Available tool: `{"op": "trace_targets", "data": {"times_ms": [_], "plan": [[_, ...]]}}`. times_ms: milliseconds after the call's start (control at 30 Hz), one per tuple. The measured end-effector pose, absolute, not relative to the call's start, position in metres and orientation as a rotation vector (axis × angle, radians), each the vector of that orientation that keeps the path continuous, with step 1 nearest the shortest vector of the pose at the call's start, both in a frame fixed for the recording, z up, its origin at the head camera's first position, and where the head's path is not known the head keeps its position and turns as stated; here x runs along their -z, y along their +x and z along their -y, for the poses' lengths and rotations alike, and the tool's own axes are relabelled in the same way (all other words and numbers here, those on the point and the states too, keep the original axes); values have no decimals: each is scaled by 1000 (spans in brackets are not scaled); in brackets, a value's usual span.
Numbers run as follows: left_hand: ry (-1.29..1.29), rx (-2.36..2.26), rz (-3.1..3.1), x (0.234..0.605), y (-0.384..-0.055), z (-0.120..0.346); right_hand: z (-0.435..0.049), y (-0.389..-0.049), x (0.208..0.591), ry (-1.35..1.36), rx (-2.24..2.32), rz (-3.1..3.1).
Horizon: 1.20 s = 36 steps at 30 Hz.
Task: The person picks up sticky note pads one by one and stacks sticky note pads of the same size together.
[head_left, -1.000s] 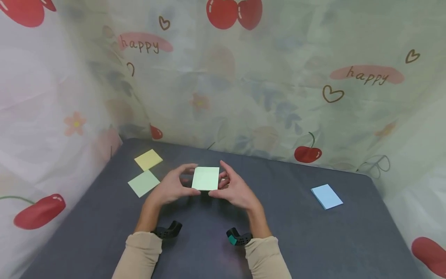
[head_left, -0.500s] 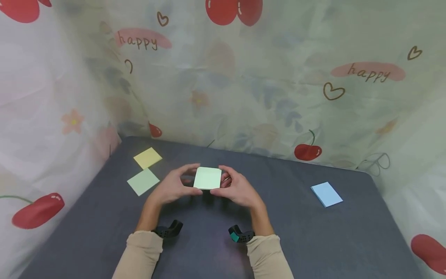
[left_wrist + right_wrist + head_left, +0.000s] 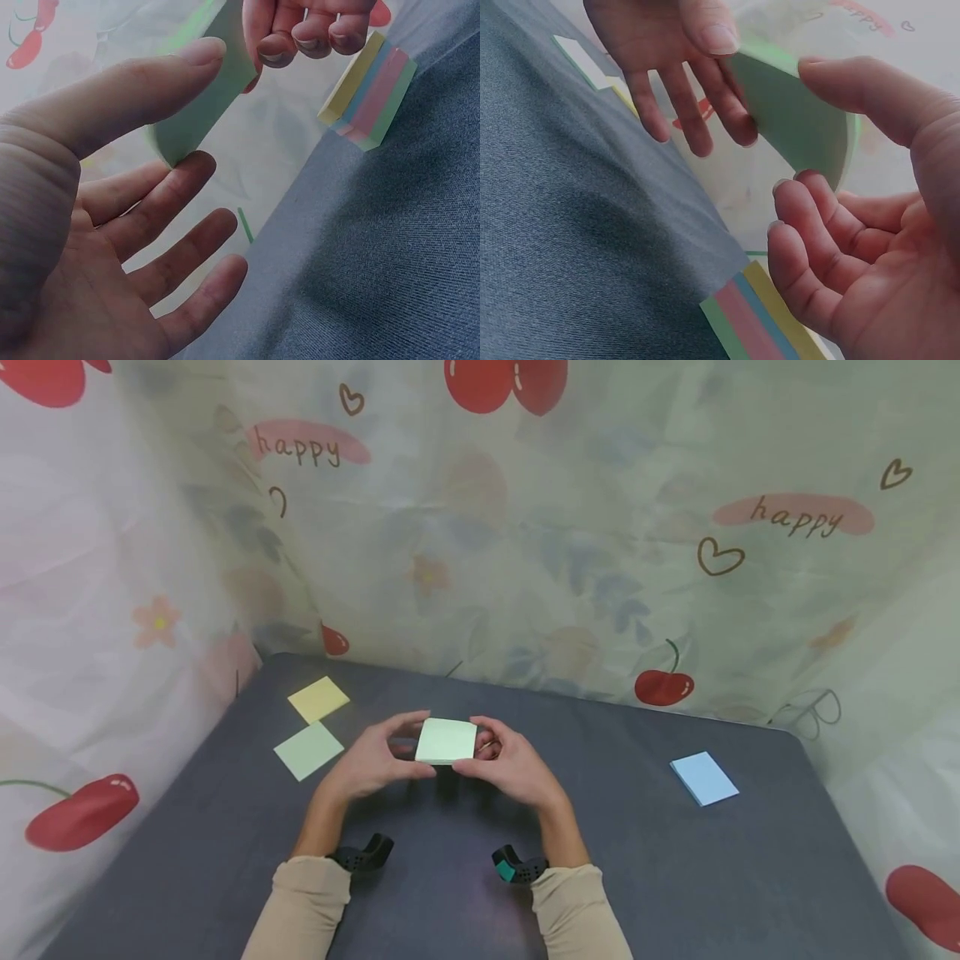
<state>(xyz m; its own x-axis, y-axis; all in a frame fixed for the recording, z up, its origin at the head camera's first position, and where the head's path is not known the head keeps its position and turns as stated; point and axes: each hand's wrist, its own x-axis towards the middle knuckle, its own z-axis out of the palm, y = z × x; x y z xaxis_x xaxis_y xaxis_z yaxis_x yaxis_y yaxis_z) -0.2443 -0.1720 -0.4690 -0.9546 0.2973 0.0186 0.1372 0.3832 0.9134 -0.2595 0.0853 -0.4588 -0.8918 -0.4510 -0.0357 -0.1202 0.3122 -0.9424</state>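
Both hands hold a pale green sticky-note pad [image 3: 446, 741] above the dark table, one at each side. My left hand [image 3: 375, 760] pinches its left side between thumb and index finger; the other fingers [image 3: 199, 300] are spread apart. On the right side, my right hand [image 3: 517, 768] pinches it with the thumb near and fingers behind, the lower fingers [image 3: 799, 262] curled. The pad looks slightly bowed in the right wrist view. Past the hands, a block of yellow, blue, pink and green layers [image 3: 367, 90] sits on the table; I cannot make it out in the head view.
Left of the hands lie a yellow note square [image 3: 318, 700] and a pale green one [image 3: 308, 751], close together. A light blue pad [image 3: 704, 778] lies at the right. A printed curtain [image 3: 480, 568] encloses the dark table [image 3: 637, 860] at the back and sides.
The hands have shifted slightly right in the view with the green pad. The pad's near edge shows thicker now, and its top has bowed a little. The other notes stay put.
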Motion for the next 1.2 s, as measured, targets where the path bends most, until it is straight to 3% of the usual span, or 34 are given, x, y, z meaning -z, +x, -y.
{"op": "trace_targets", "data": {"times_ms": [1200], "plan": [[437,-1752,-2408,473,-246,171,-70,-257,461,-390,1790,-2209]]}}
